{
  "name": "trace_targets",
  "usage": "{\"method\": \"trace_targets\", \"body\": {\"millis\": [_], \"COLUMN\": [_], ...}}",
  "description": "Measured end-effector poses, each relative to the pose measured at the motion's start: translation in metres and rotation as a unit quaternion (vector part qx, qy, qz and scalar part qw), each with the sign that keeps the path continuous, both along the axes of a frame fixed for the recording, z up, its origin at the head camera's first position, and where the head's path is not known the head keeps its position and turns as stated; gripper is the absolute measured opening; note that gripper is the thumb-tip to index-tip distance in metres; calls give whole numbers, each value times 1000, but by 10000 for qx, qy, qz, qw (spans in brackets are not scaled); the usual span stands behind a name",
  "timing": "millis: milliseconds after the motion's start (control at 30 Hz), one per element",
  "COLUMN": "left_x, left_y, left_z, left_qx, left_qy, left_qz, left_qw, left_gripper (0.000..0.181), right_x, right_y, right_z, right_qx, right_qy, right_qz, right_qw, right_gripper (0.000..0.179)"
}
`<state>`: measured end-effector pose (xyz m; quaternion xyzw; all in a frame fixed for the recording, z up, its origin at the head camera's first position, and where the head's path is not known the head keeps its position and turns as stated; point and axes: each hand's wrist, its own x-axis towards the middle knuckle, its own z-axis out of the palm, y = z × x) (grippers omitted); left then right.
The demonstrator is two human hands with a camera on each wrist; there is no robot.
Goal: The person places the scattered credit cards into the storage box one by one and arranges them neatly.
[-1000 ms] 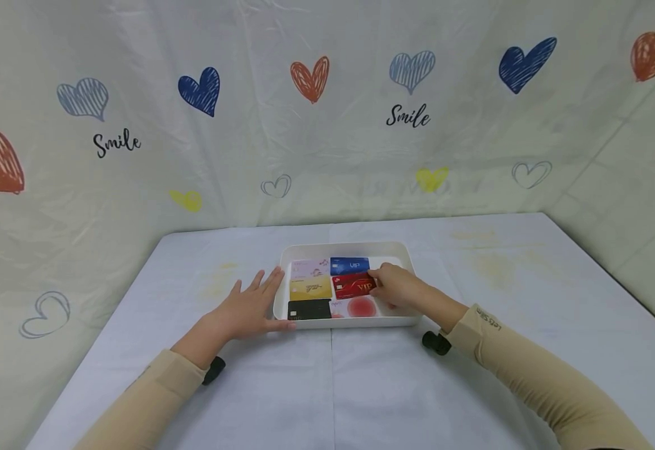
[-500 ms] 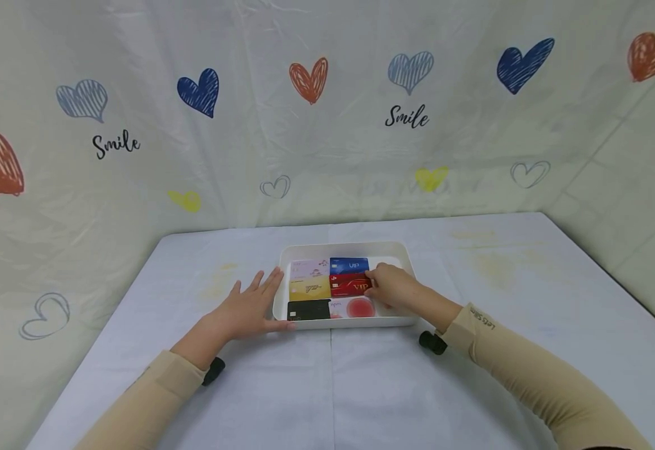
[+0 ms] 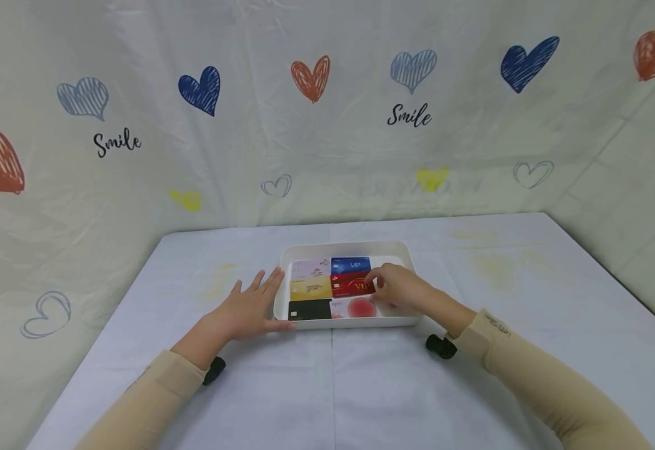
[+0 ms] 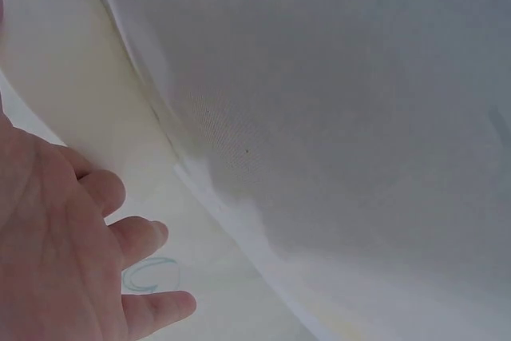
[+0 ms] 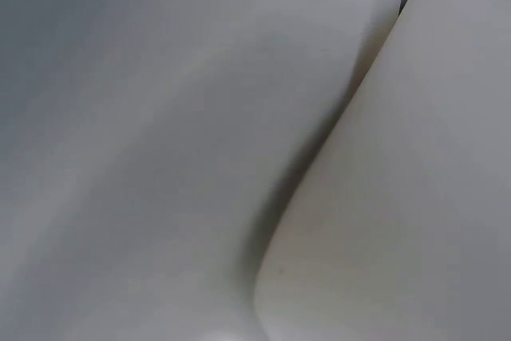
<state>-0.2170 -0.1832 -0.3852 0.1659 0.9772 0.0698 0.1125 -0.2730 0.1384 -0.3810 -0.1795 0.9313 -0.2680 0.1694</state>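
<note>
A shallow white tray holds several cards in two columns. The left column has a pale floral card, a gold card and a black card. On the right are a blue VIP card, a red VIP card and a white card with a red circle. My right hand is over the tray's right side, index finger and thumb parted at the red card's right edge; contact is unclear. My left hand rests spread against the tray's left rim, its palm visible in the left wrist view.
A white cloth covers the table. Behind it hangs a pale curtain printed with hearts and "Smile". Dark wrist cameras sit under both sleeves. The right wrist view holds only pale, blurred surfaces, with no hand.
The red card, tilted at first, has been straightened below the blue one and lies flush. My right index finger and thumb have since parted slightly at its edge. The left hand stays put.
</note>
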Motion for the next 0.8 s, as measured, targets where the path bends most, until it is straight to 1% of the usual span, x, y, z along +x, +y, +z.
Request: {"method": "trace_targets", "body": {"millis": [133,300,467,600,800], "left_x": [0,0,0,0,-1], "left_y": [0,1,1,1,1], "left_z": [1,1,1,1,0], "left_qx": [15,17,-8,18,-72], "left_qy": [-16,-31,-37,-56,-62], "left_qz": [-1,0,-7,7,-1], "left_qw": [10000,10000,10000,10000,10000], "left_gripper": [120,120,120,120,121], "right_x": [2,4,5,6,6], "right_y": [5,8,10,10,10], "right_z": [-1,-4,-5,-5,-4], "right_qx": [-171,-216,-144,-121,-18], "right_qy": [-176,12,211,220,214], "right_qz": [159,531,822,925,835], "right_qw": [9996,9984,9963,9954,9963], "right_gripper": [33,35,34,31,32]}}
